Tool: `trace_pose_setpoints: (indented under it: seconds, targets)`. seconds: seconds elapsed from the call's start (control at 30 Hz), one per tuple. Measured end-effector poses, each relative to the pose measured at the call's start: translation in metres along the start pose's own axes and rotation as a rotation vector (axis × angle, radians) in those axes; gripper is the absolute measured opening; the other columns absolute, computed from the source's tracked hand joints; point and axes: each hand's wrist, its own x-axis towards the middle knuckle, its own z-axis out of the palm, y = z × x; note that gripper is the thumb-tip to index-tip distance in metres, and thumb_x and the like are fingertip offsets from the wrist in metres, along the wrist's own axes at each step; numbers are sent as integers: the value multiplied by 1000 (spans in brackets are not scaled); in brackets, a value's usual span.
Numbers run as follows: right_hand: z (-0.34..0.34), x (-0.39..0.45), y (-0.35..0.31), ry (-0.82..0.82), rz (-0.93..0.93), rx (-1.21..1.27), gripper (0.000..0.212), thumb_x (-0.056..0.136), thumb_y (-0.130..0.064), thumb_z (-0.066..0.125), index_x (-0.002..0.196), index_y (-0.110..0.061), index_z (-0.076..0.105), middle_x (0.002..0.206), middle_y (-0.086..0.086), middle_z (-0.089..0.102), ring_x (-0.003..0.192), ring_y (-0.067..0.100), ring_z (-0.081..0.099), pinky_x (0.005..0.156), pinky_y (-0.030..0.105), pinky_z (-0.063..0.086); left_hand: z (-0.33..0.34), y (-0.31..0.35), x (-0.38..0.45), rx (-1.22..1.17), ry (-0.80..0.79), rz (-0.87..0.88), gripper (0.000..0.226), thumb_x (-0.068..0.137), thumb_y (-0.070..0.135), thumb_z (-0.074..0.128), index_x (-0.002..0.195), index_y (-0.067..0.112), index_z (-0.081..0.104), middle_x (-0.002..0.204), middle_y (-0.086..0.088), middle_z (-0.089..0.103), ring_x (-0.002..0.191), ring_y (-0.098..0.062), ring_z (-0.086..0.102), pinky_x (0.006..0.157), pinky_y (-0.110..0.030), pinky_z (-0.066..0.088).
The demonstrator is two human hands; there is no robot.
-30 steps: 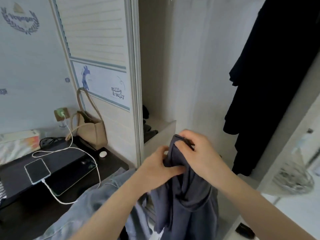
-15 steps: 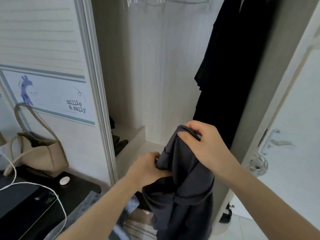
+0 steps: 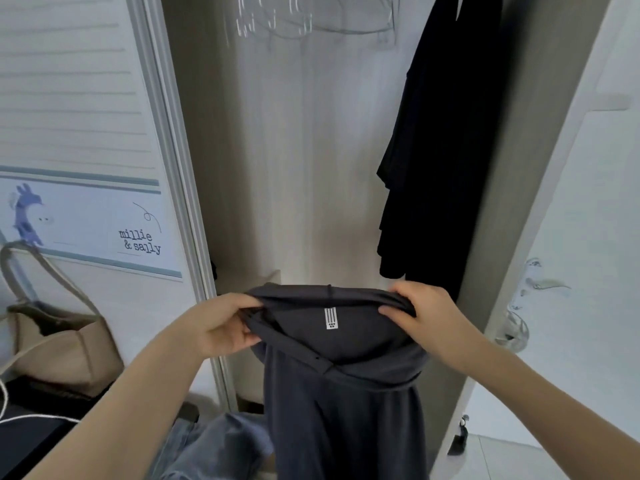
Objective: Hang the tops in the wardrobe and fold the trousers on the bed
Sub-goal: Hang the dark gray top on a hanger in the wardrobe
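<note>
While both hands stretch the neck opening of a dark grey soft-knit top (image 3: 343, 382) in front of the open pale wood-grain wardrobe (image 3: 277, 150), the job looks to be somewhere in its middle. The left hand (image 3: 221, 327) pinches the left edge of the collar with fingers and thumb curled round the cloth; the right hand (image 3: 426, 317) grips the right edge the same way. The garment hangs down from that hold, just outside the wardrobe opening, its small white label facing up between the hands.

Inside the wardrobe, to the right, 1 long black garment (image 3: 446, 143) already hangs, so at least 1 piece seems done. At the top of the wardrobe, blurred clear plastic hangers (image 3: 294, 22) wait on the rail; I judge 1 of them is meant for this top, which is not yet on a hanger.

Below the wardrobe opening, at the bottom of view, lies pale blue denim cloth (image 3: 214, 445), likely trousers not yet folded. Left of the wardrobe door stands a beige leather handbag (image 3: 59, 344). The bed is out of sight, so I cannot tell how much folding is done.
</note>
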Motion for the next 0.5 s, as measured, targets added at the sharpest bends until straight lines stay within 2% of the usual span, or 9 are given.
trace_pose_setpoints:
  seconds: [0.07, 0.13, 0.23, 0.3, 0.37, 0.43, 0.5]
  targets:
    - [9, 6, 13, -14, 57, -78, 31, 90, -34, 63, 66, -29, 44, 62, -10, 49, 61, 8, 49, 62, 34, 44, 4, 16, -12, 139, -142, -31, 16, 80, 4, 62, 84, 6, 77, 87, -13, 73, 68, -23, 71, 56, -31, 57]
    - [11, 13, 23, 8, 141, -73, 31, 91, -31, 63, 66, -24, 45, 63, -6, 51, 64, 16, 52, 64, 39, 46, 9, 31, -19, 381, -198, -22, 15, 78, 16, 71, 90, 10, 78, 95, -11, 74, 76, -20, 71, 63, -30, 57]
    - [10, 23, 32, 28, 191, -44, 27, 89, -31, 65, 68, -26, 49, 68, -4, 56, 68, 18, 56, 65, 35, 46, 15, 47, -15, 561, -102, 90, 32, 80, 25, 75, 106, 5, 73, 105, -11, 73, 92, -20, 69, 78, -31, 55]
    - [12, 29, 30, -16, 179, -26, 19, 88, -34, 66, 77, -26, 54, 71, -6, 59, 70, 14, 59, 65, 32, 48, 23, 55, -10, 546, -34, 208, 28, 86, 22, 71, 108, 5, 72, 106, -11, 74, 95, -23, 70, 82, -33, 56]
    - [16, 36, 25, -61, 149, -20, 19, 86, -37, 68, 79, -33, 51, 69, -11, 57, 68, 9, 58, 63, 28, 48, 31, 63, -2, 506, 37, 342, 18, 89, 19, 69, 104, 9, 72, 99, -8, 76, 86, -19, 72, 68, -30, 59]
    - [18, 48, 21, -60, 147, 23, 20, 85, -39, 69, 78, -38, 50, 68, -11, 57, 67, 5, 57, 60, 23, 46, 39, 73, 6, 495, 103, 466, 8, 90, 15, 68, 97, 13, 71, 89, -3, 76, 75, -13, 72, 53, -23, 53]
    - [13, 67, 18, -42, 148, 71, 16, 85, -39, 69, 82, -39, 54, 71, -13, 58, 68, 1, 56, 58, 15, 42, 47, 86, 17, 476, 129, 566, 5, 90, 10, 66, 92, 14, 69, 89, -4, 75, 75, -13, 70, 58, -22, 52]
